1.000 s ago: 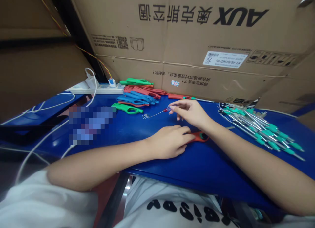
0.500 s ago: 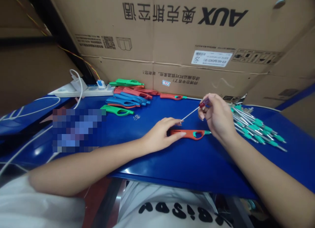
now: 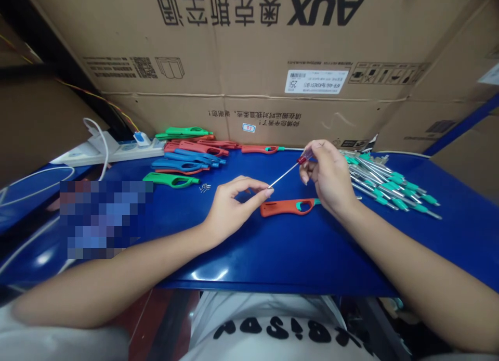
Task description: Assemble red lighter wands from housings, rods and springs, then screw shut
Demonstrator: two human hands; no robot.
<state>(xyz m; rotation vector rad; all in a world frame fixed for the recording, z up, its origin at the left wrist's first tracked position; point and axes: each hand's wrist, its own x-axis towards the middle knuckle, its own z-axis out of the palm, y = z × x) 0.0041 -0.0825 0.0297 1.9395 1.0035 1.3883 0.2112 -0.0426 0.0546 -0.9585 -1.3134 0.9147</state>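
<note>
My right hand [image 3: 329, 176] is wrapped round the red and clear handle of a screwdriver [image 3: 284, 175], whose thin metal shaft slants down to the left. At the tip of that shaft, the thumb and forefinger of my left hand [image 3: 234, 205] are pinched together; whether a small screw is between them I cannot tell. Just below the shaft, an orange-red lighter [image 3: 286, 207] with a green trigger lies on the blue table, its nozzle end partly behind my right hand. Left of my left hand is a little heap of small screws [image 3: 205, 188].
Green, red and blue lighter handles [image 3: 195, 158] are piled at the back left, beside a white power strip [image 3: 113, 155]. Another red lighter [image 3: 259, 149] lies along the large cardboard box [image 3: 234, 80]. Metal lighter tubes with green ends [image 3: 390, 184] are heaped on the right.
The left fingertips have moved off the lighter's end and now pinch higher at the screwdriver tip. More of the lighter's body shows. The whole view has shifted slightly.
</note>
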